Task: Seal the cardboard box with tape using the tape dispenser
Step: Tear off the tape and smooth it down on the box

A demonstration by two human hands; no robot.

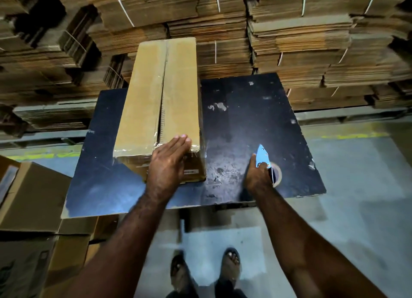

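Note:
A long brown cardboard box (156, 92) lies lengthwise on the dark table (245, 119), its two top flaps meeting along a centre seam. Clear tape shows on the near end of the seam. My left hand (169, 164) rests flat on the box's near edge, fingers together on the tape. To the right, my right hand (258, 175) grips a light blue tape dispenser (262, 155) that rests on the table, with its brown tape roll (277, 174) partly hidden behind the hand.
Tall stacks of flattened cardboard (289, 41) fill the space behind the table. More boxes (33, 197) sit low at the left. My sandalled feet (205, 268) stand on the grey floor below the table's near edge.

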